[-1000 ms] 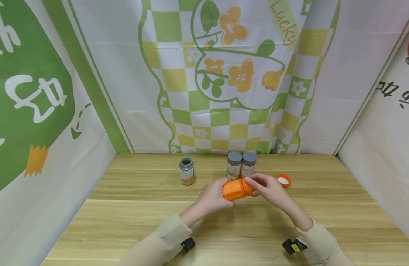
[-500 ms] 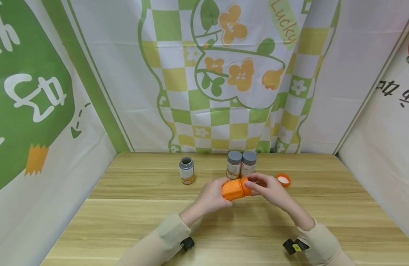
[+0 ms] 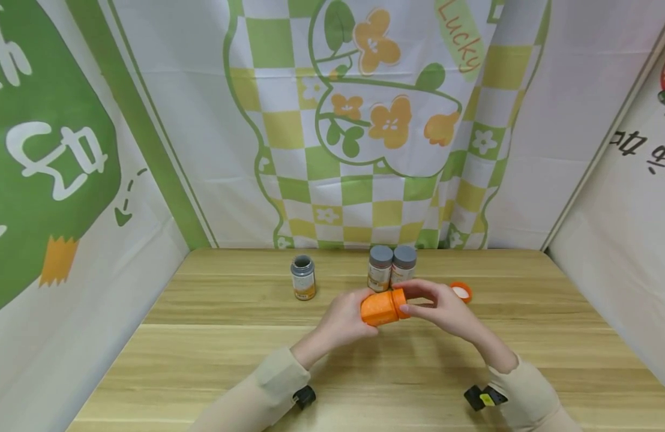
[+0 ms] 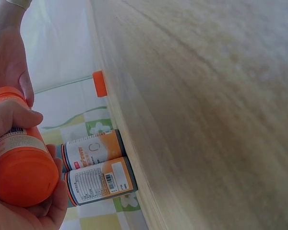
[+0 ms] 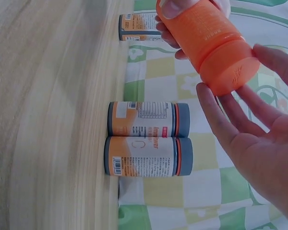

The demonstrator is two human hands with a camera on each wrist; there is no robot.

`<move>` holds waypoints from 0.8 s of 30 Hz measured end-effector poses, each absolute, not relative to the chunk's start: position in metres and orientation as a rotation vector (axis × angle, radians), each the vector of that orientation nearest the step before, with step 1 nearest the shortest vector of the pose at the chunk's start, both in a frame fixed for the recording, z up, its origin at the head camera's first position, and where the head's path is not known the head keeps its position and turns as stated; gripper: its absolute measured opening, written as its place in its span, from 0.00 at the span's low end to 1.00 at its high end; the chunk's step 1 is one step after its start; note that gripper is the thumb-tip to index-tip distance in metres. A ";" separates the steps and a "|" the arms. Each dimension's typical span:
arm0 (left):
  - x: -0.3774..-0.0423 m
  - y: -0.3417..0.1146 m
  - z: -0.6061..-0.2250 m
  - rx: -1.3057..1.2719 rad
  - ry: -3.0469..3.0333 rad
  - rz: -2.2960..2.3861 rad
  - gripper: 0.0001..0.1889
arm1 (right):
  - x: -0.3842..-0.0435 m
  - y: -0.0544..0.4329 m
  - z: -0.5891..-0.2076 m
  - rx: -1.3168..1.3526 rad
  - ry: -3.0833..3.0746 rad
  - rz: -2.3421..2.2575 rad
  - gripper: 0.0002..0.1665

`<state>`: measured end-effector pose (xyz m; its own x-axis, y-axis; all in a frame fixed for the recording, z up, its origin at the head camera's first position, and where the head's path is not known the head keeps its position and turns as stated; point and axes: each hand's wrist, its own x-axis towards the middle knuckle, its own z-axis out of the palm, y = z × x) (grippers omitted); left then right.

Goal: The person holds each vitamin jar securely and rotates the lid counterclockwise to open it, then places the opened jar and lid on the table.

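Where the smooth orange plastic bottle [image 3: 378,308] is: above the pale wood-grain desk [image 3: 397,372], tipped on its side between the hands, its far end to the right.
Left hand [image 3: 346,318]: fingers and thumb wrapped round the bottle's body.
Right hand [image 3: 443,306]: thumb and fingertips set around the round orange plastic cap [image 5: 230,62] on that end; how firmly, I cannot tell.
Handling: probably light, stiff and hard to break, though the smooth wall could slip; the contents are hidden, so weight is a guess.
Best hold: likely a palm round the body, opposed fingertips on the cap's rim.
Orange count: one bottle, one cap on it, one loose round orange lid with a white inside [image 3: 461,293] on the desk.
Grey count: two upright grey-capped cylindrical bottles [image 3: 380,273], side by side; one upright open-mouthed grey bottle with a white-and-orange label [image 3: 304,282], well apart to the left.
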<state>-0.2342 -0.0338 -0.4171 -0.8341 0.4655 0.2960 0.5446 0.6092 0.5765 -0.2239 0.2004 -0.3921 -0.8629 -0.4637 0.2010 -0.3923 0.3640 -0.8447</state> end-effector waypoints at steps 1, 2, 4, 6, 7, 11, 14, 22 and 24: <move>-0.234 -0.034 -0.417 -0.854 -2.712 -1.030 0.27 | -0.224 0.201 -0.391 -0.819 2.522 -1.552 0.26; -0.234 -0.033 -0.417 -0.854 -2.712 -1.029 0.27 | -0.223 0.201 -0.391 -0.845 2.506 -1.567 0.26; -0.235 -0.033 -0.417 -0.857 -2.710 -1.028 0.28 | -0.223 0.202 -0.390 -0.898 2.476 -1.594 0.27; -0.235 -0.033 -0.417 -0.860 -2.707 -1.030 0.28 | -0.223 0.202 -0.390 -0.948 2.458 -1.609 0.27; -0.235 -0.033 -0.418 -0.863 -2.703 -1.033 0.28 | -0.223 0.202 -0.390 -0.970 2.454 -1.611 0.28; -0.235 -0.033 -0.417 -0.865 -2.694 -1.026 0.27 | -0.223 0.203 -0.391 -1.044 2.469 -1.596 0.28; -0.235 -0.033 -0.417 -0.864 -2.692 -1.020 0.27 | -0.224 0.204 -0.392 -1.080 2.470 -1.594 0.28; -0.235 -0.033 -0.416 -0.855 -2.698 -1.010 0.26 | -0.225 0.206 -0.393 -1.182 2.445 -1.601 0.28; -0.235 -0.033 -0.416 -0.854 -2.699 -1.013 0.26 | -0.224 0.206 -0.393 -1.192 2.440 -1.598 0.27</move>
